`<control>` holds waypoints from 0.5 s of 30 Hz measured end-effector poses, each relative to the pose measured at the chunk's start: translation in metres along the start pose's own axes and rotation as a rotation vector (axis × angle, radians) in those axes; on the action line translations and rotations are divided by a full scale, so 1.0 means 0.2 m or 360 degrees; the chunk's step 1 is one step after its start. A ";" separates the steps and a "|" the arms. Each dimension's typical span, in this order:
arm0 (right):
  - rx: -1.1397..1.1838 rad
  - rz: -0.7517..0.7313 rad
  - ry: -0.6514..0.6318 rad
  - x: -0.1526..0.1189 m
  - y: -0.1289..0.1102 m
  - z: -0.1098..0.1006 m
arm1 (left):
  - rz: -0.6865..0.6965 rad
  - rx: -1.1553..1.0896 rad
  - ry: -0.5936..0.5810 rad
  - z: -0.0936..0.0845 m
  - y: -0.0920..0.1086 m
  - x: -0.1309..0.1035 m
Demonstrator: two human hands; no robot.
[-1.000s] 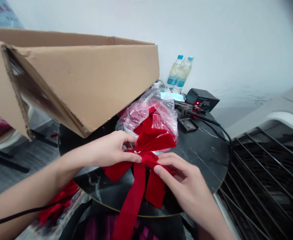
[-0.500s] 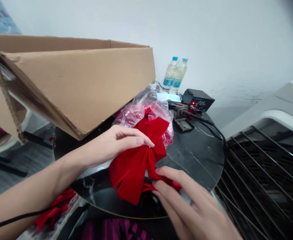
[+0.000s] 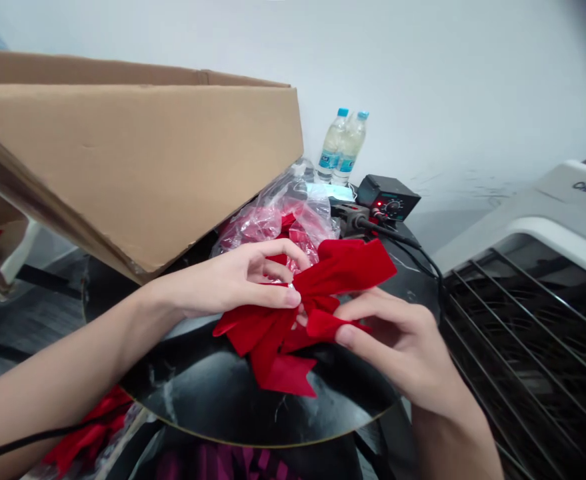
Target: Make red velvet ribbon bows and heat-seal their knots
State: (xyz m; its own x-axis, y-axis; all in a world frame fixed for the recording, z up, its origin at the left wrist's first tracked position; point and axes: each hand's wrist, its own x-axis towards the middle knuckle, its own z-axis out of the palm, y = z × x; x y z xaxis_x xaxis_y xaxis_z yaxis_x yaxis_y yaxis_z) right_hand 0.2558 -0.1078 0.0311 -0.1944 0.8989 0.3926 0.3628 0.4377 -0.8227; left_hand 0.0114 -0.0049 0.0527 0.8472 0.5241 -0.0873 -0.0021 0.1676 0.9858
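Observation:
A red velvety ribbon bow (image 3: pixel 345 270) is held up over the black round table (image 3: pixel 213 393), its loops and notched tails spread in several directions. My left hand (image 3: pixel 257 280) pinches it near its middle, thumb in front and fingers bent behind. A small pale spot shows beside that thumb tip. On the right side, my right hand (image 3: pixel 393 333) grips a lower loop of the bow between thumb and fingers. Part of the bow's centre is hidden behind the left fingers. Just behind the hands lies a clear plastic bag (image 3: pixel 253 223) with more red ribbon in it.
A large open cardboard box (image 3: pixel 173 160) juts over the table's left side. Two bottles (image 3: pixel 340 150) stand by the wall, near a black control box (image 3: pixel 389 198) with a red light and cable. A wire-grilled heater (image 3: pixel 537 280) is at right; red bows (image 3: pixel 90 433) lie lower left.
The bow has been turned and lifted, one tail now pointing up and right. My right hand has moved up and now pinches a loop. The view has shifted slightly.

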 end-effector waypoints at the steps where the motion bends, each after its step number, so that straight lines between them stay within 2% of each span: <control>1: 0.0010 0.0018 -0.0059 0.02 0.00 0.00 | -0.0013 -0.0008 -0.0020 0.00 0.00 0.01; 4: -0.0139 0.0087 -0.0166 0.02 -0.02 -0.01 | -0.0092 -0.0112 -0.0074 0.00 -0.01 0.01; 8: -0.0408 0.0257 -0.0333 -0.01 -0.07 -0.11 | -0.0216 -0.0189 -0.0162 -0.02 -0.03 0.02; 11: -0.0453 0.0302 -0.0445 0.02 -0.06 -0.20 | -0.0236 -0.0208 -0.0093 -0.01 -0.06 0.04; 15: -0.0468 0.0239 -0.0565 0.10 0.01 -0.35 | -0.0271 -0.0347 0.0055 0.01 -0.10 0.07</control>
State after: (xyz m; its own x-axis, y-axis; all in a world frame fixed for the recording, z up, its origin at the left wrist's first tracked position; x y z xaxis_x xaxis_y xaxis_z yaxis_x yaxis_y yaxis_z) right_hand 0.3163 -0.0885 0.0663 -0.4006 0.9135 0.0716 0.6428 0.3359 -0.6885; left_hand 0.0253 -0.0021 0.0326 0.8266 0.5003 -0.2577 0.0214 0.4297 0.9027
